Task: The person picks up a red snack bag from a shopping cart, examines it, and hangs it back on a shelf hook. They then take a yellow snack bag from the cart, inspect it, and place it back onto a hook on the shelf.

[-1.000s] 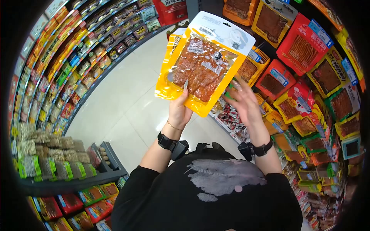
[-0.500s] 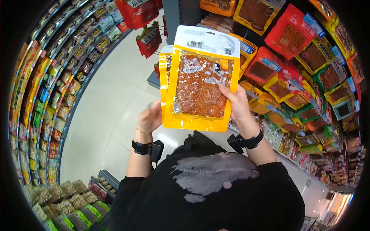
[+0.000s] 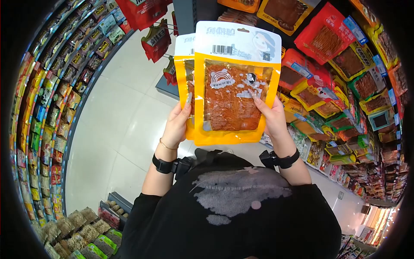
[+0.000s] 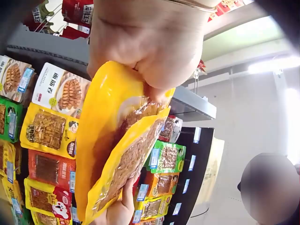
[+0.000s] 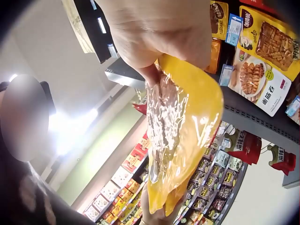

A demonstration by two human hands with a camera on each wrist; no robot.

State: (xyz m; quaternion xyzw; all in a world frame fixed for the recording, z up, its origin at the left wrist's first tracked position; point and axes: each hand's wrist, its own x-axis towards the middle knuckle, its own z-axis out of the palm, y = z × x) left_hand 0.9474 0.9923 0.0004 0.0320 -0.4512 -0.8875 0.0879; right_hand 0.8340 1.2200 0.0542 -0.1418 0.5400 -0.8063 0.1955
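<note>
Left hand [image 3: 177, 125] clenched on the left edge of the pouches, thumb laid flat on the rear pouch [image 3: 183, 64], fingers hidden behind. Right hand [image 3: 271, 117] grasped the right edge of the front pouch [image 3: 233, 86], thumb on its clear window. Both pouches were held upright at chest height, in front of the person, over the floor [image 3: 116, 125], the front one overlapping most of the rear one, which stuck out at the left.

Front pouch: flat rectangular plastic bag with a glossy yellow body, a white header band and a hang hole at the top. Its large clear window showed flat orange-red sheets of snack, rough and speckled. White cloud and rainbow print on the window. The header carried a barcode, a small square code, a cartoon figure and pale Chinese characters, too faint to read. From the wrist views the film looked crinkly and shiny and the pouches thin. The rear pouch had the same yellow and white design.

Thin gold bracelet [image 3: 166, 145] on the left wrist, black strap [image 3: 163, 166] below it.

On the right, a wall of hanging packs [image 3: 327, 43], red and yellow with blue price tags. On the far left, long shelves [image 3: 47, 108] of small packets. The floor was pale glossy tile.
</note>
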